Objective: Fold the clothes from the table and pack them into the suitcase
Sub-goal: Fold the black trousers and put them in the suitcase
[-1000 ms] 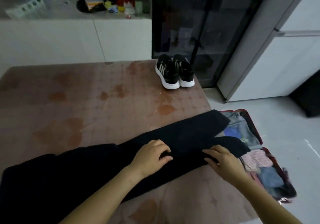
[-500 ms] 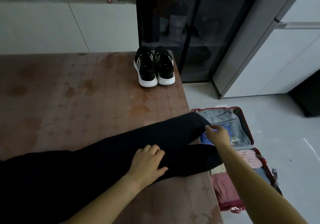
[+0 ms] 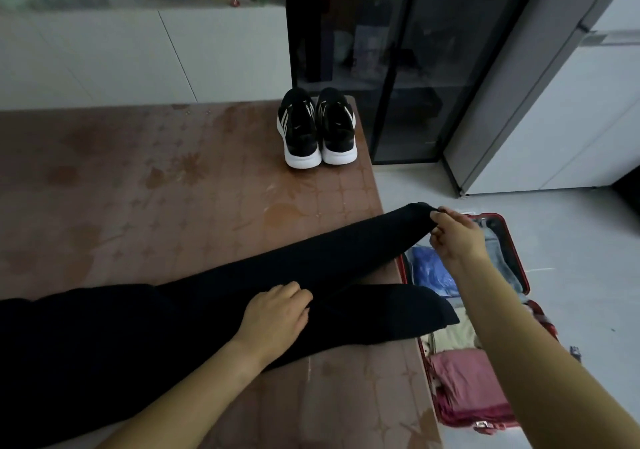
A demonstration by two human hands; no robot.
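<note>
A pair of black trousers [image 3: 145, 330] lies across the brown patterned table [image 3: 156, 185], its two legs pointing right and hanging past the table's right edge. My right hand [image 3: 453, 237] pinches the hem of the far leg and holds it slightly raised over the suitcase. My left hand [image 3: 277, 313] rests on the trousers where the legs split, fingers curled into the cloth. On the floor to the right of the table, a red suitcase [image 3: 519, 275] lies open with blue, cream and pink folded clothes inside.
A pair of black sneakers with white soles [image 3: 315, 129] stands at the table's far right corner. Behind it is a dark glass cabinet [image 3: 398, 67]; white cupboards [image 3: 138, 57] with clutter on top run along the back left. Light floor surrounds the suitcase.
My right hand moved from the near trouser leg out to the far leg's hem, took hold of it and lifted it. My left hand stayed on the trousers.
</note>
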